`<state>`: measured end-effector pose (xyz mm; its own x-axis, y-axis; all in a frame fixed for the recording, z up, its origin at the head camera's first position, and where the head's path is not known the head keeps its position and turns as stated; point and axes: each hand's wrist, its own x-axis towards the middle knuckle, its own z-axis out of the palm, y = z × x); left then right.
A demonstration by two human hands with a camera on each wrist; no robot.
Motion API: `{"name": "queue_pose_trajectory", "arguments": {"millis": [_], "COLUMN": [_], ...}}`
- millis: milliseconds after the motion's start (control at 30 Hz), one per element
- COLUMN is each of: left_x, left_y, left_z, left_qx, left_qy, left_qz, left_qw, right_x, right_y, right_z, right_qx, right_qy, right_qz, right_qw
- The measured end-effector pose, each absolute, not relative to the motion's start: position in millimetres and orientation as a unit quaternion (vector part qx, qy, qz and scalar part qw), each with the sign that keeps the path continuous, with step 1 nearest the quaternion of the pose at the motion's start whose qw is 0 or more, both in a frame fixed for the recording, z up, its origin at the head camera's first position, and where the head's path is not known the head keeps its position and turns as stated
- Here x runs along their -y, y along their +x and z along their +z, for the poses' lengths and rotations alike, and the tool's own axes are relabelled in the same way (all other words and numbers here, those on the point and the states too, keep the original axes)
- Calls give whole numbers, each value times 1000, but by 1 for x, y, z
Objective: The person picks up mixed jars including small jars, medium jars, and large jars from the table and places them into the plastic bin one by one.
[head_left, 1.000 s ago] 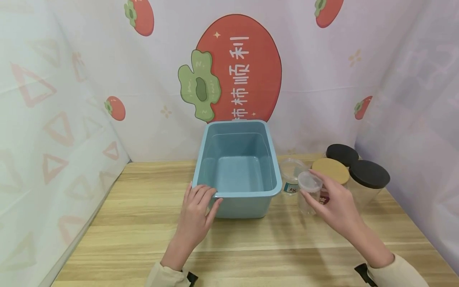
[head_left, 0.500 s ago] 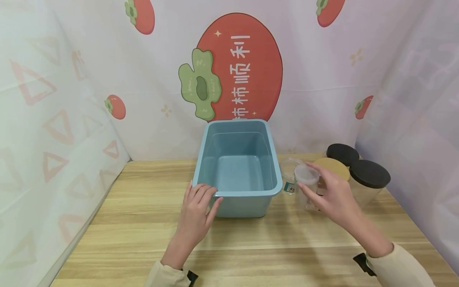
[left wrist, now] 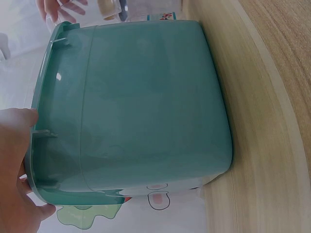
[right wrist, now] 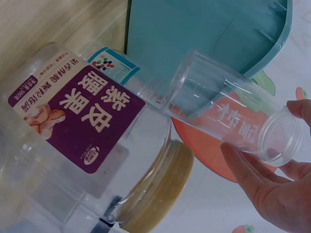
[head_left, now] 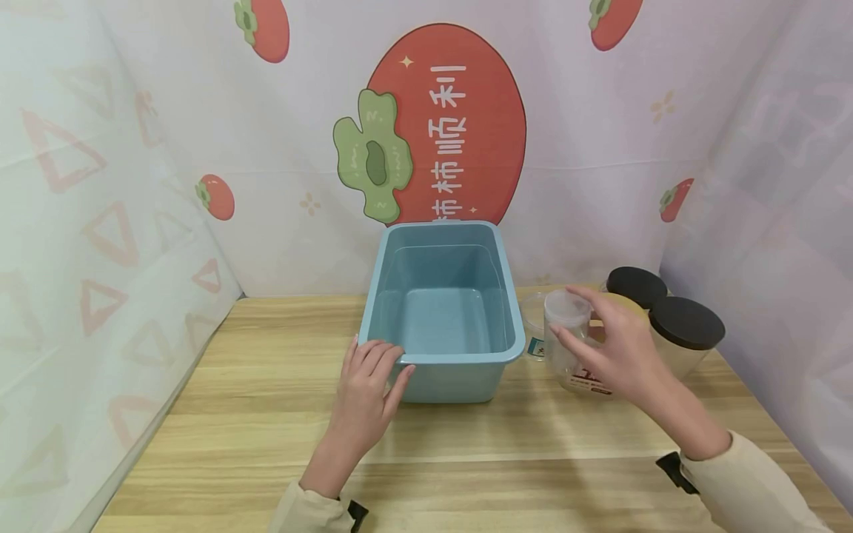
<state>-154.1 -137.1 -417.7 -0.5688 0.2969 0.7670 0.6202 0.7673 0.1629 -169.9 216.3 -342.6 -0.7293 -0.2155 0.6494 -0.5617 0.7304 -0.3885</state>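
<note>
A blue rectangular plastic tub stands on the wooden table, with nothing inside. My left hand grips its near left corner, fingers over the rim and thumb on the front side. To the right of the tub, my right hand pinches a small clear cylindrical jar near its translucent top. The right wrist view shows this clear jar raised, its base level with the upper part of a larger jar with a purple label and gold lid.
Behind the held jar stands a clear jar with a teal label, close to the tub's right side. Two jars with black lids, a front one and a back one, stand farther right. A printed cloth hangs behind.
My right hand has lifted the small clear jar and moved it slightly left, uncovering more of the purple-labelled jar's lower part. My left hand and the tub have stayed in place.
</note>
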Motion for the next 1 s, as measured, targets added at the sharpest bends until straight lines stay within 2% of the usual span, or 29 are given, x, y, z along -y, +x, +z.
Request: {"name": "queue_pose_trajectory", "arguments": {"millis": [433, 1000], "left_x": [138, 137], "left_y": [-154, -155], "left_z": [-417, -416], "left_qx": [859, 859], "left_qy": [-267, -268], "left_qz": [-214, -212], "left_qw": [380, 381], "right_x": [-213, -209], "right_y": [-172, -182], "right_z": [-326, -303], "right_qx": [891, 893], "right_qy": [214, 222], "right_qz": [298, 290], "right_qw": [266, 263]}}
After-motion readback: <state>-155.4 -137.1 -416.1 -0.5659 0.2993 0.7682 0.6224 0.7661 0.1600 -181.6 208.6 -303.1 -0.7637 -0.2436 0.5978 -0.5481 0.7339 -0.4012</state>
